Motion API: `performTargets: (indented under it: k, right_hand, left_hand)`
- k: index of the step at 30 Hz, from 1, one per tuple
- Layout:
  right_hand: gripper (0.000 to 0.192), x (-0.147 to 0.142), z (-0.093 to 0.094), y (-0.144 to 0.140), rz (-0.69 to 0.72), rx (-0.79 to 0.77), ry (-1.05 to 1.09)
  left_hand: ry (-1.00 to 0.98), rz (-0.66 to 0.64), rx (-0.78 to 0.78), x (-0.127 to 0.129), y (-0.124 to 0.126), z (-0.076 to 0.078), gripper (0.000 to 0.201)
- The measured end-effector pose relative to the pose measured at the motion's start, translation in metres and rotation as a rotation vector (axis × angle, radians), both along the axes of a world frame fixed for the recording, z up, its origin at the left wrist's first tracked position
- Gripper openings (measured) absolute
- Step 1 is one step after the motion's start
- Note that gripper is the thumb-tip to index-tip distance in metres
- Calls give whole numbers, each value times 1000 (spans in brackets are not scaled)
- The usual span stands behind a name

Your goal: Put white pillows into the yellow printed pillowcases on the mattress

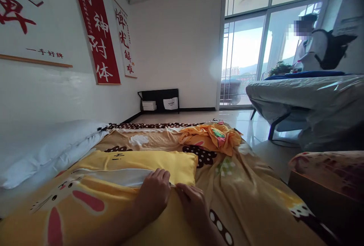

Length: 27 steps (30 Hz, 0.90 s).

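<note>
Bed (250, 200): yellow pillow (119, 185) lengthwise left-right; left hand (153, 193), right hand (193, 204) on opening edge.

two hands (155, 193) (193, 202), two pillows (133, 170) (48, 151), three wall scrolls (96, 29) (125, 37) (25, 18).

I have one view only, from the head camera, so nothing is shared with a second one. It sits low, just above the bed (250, 200), close over my two hands (170, 196) at the bed's near edge. It faces forward along the bed toward the far wall (176, 37) and the window (250, 48) at right.
</note>
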State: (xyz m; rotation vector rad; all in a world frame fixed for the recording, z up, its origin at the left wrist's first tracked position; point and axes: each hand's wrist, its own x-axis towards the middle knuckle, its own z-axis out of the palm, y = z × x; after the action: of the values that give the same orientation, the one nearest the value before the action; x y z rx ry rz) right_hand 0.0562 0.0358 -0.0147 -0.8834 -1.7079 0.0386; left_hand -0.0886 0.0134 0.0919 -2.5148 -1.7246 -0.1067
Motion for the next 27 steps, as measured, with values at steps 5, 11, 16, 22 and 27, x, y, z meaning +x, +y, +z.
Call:
performTargets:
  k: [5,11,16,22,27]
  right_hand:
    - [33,0,1,-1,14,-46,14]
    - [36,-2,-3,0,35,-50,23]
    - [32,-2,-4,0,46,-23,-2]
    - [39,-4,-2,-3,7,41,-27]
    - [39,-2,-13,0,-27,108,0]
  left_hand:
    - [5,37,-39,-18,1,14,29]
    - [-113,96,-109,-48,-3,21,24]
    - [-217,97,-84,-68,-3,19,24]
    - [-352,109,-32,-89,-4,13,27]
    - [-448,170,63,-135,3,13,28]
